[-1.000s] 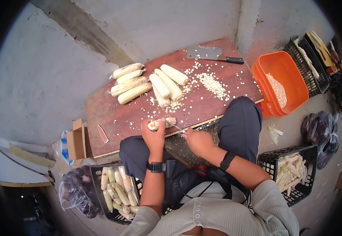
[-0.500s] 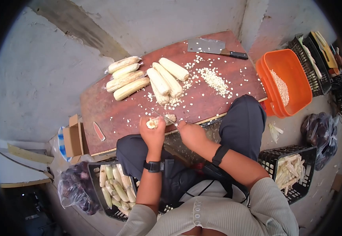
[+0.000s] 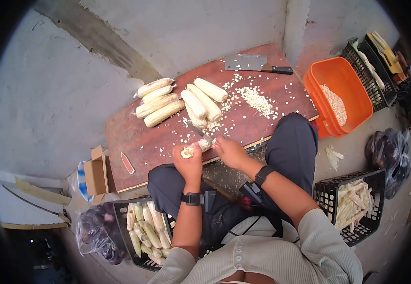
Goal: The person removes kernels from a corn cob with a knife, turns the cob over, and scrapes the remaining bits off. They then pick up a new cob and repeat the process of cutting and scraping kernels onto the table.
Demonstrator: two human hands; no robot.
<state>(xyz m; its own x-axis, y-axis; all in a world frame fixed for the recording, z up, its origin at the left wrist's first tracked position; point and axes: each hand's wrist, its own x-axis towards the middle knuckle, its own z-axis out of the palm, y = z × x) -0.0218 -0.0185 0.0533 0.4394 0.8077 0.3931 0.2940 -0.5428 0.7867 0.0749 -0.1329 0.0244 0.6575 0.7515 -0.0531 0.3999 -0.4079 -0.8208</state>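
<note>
My left hand (image 3: pixel 189 162) is closed around a corn cob (image 3: pixel 186 153), whose end shows beside the thumb and whose other part sticks out to the right. A small knife (image 3: pixel 197 129) is in my right hand (image 3: pixel 230 152), its fingers wrapped around the handle. The blade points up and left and lies against the cob, over the table's front edge. Just beyond are several pale corn cobs (image 3: pixel 207 102) in a stack, with loose kernels (image 3: pixel 256 101) scattered to their right. Several plastic-wrapped cobs (image 3: pixel 163 112) lie further left.
The red-brown table (image 3: pixel 125 125) also bears a cleaver (image 3: pixel 245 62) and a red-and-white blade-shaped piece (image 3: pixel 128 163). An orange bin (image 3: pixel 360 90) with kernels stands right. Black crates of corn (image 3: pixel 148 229) and husks (image 3: pixel 354 206) flank my legs. A cardboard box (image 3: pixel 95 173) is at left.
The view has shifted slightly, moving the table's left side rightward. The knife blade has come over the cob, and more of the cob shows between my hands. Both hands keep their hold.
</note>
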